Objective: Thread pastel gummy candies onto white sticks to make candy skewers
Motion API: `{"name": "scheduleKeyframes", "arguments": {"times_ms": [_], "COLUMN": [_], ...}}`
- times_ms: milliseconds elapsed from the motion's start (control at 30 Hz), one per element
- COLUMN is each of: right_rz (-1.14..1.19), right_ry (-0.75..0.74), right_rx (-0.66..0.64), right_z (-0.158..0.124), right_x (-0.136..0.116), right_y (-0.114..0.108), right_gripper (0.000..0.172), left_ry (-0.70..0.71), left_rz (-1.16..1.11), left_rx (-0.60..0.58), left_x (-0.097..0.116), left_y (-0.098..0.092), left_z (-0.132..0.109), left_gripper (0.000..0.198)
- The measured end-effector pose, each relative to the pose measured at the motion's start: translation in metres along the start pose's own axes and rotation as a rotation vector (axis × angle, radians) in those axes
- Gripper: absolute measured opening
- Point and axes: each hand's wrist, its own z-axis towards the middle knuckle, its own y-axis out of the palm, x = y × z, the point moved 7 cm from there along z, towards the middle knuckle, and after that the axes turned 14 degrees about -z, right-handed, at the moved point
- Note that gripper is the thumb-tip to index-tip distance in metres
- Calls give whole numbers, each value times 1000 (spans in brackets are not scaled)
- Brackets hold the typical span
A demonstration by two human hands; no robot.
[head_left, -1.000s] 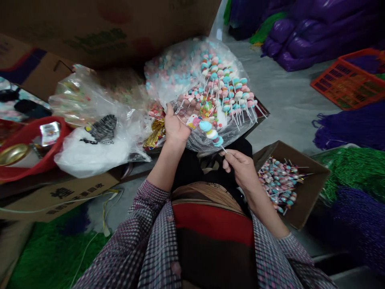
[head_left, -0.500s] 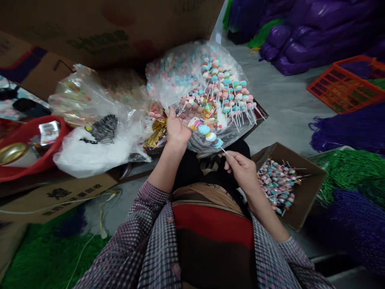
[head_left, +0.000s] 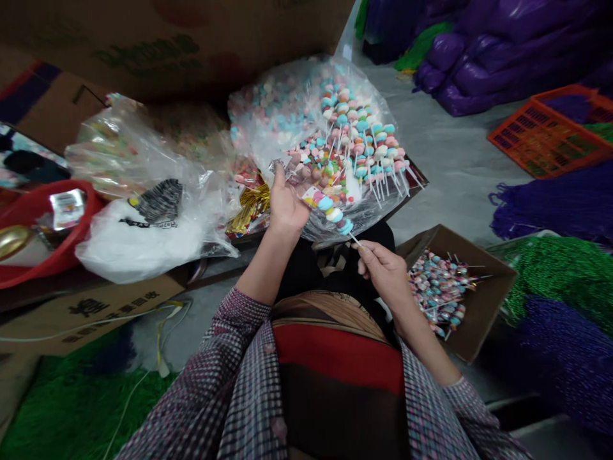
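Observation:
My right hand (head_left: pixel 383 268) pinches the white stick of a marshmallow skewer (head_left: pixel 334 215), threaded with blue, white, yellow and purplish pieces. The skewer slants up and left, toward my left hand (head_left: pixel 290 207). That hand is turned palm up with the thumb raised, and it holds a small clear plastic wrapper (head_left: pixel 313 196) with colored print. The skewer's tip end is inside the wrapper's mouth. Some fingers of my left hand are hard to see through the plastic. Just beyond lie many finished-looking skewers (head_left: pixel 368 144) on a large clear bag (head_left: pixel 268 89) of loose marshmallows.
Gold twist ties (head_left: pixel 251 207) lie left of my hand. A white plastic bag (head_left: pixel 143 246) and a red basin (head_left: pixel 81 239) stand farther left. At right, a cardboard box (head_left: pixel 486 319) holds wrapped skewers. An orange crate (head_left: pixel 531 150) and purple and green strand bundles (head_left: pixel 550 268) lie beyond.
My left hand and the wrapper have moved slightly right toward the skewer, and its tip end looks a little deeper inside. My right hand stays nearly still on the stick.

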Motion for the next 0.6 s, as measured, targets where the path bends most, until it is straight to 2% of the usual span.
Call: {"name": "scheduleKeyframes", "arguments": {"times_ms": [133, 300, 400, 600], "right_rz": [-11, -220, -150, 99], "right_ry": [-28, -183, -129, 39], "right_rx": [-79, 199, 247, 157], "right_z": [-1, -2, 0, 3], "right_x": [-3, -15, -11, 3], "right_y": [6, -8, -7, 0], "right_gripper": [32, 26, 23, 26], "left_ry": [-17, -64, -96, -75], "left_rz": [100, 151, 149, 129], "left_rx": [-12, -74, -71, -52], "left_x": [-6, -19, -28, -34], "left_y": [6, 12, 11, 13], "left_z": [-8, -16, -19, -25], "left_gripper": [36, 25, 27, 31]}}
